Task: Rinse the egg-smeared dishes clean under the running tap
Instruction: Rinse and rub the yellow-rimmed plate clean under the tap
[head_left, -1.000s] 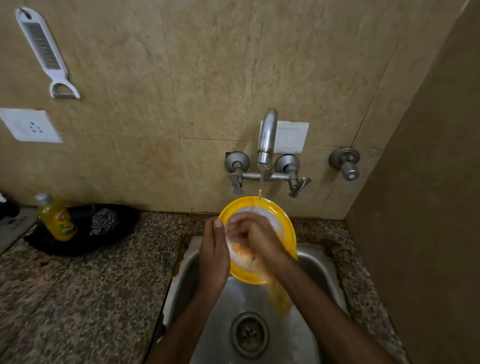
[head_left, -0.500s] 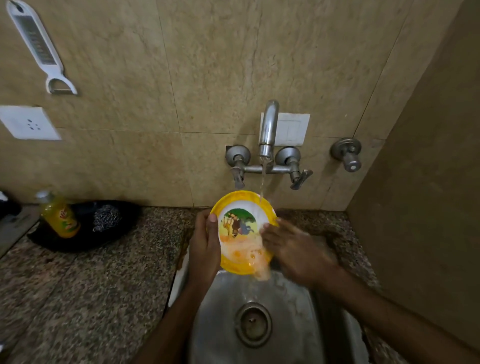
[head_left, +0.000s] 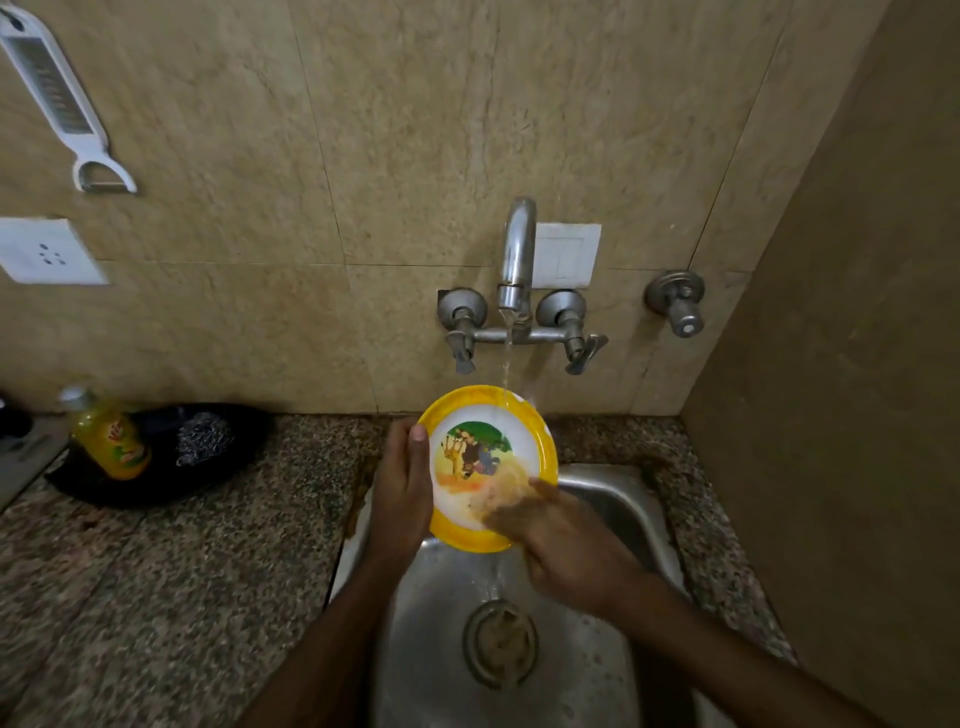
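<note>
A yellow-rimmed plate (head_left: 488, 415) with a cartoon picture in its white middle is held tilted over the steel sink (head_left: 613, 499). My left hand (head_left: 402, 483) grips its left rim, thumb on the front. The fingers of my right hand (head_left: 561, 540) rub the lower right part of the plate's face, where orange egg smear shows. Water runs from the tap (head_left: 517, 260) onto the plate's upper rim and drips down toward the drain (head_left: 498, 644).
On the granite counter (head_left: 182, 571) at the left lie a black tray (head_left: 156, 483), a yellow soap bottle (head_left: 109, 441) and a steel scrubber (head_left: 202, 439). A grater-peeler (head_left: 62, 104) and a socket (head_left: 47, 252) are on the wall; a side wall closes the right.
The plate has risen slightly and its picture is clearer of smear. My right hand has slid from the plate's right edge down to its lower right face.
</note>
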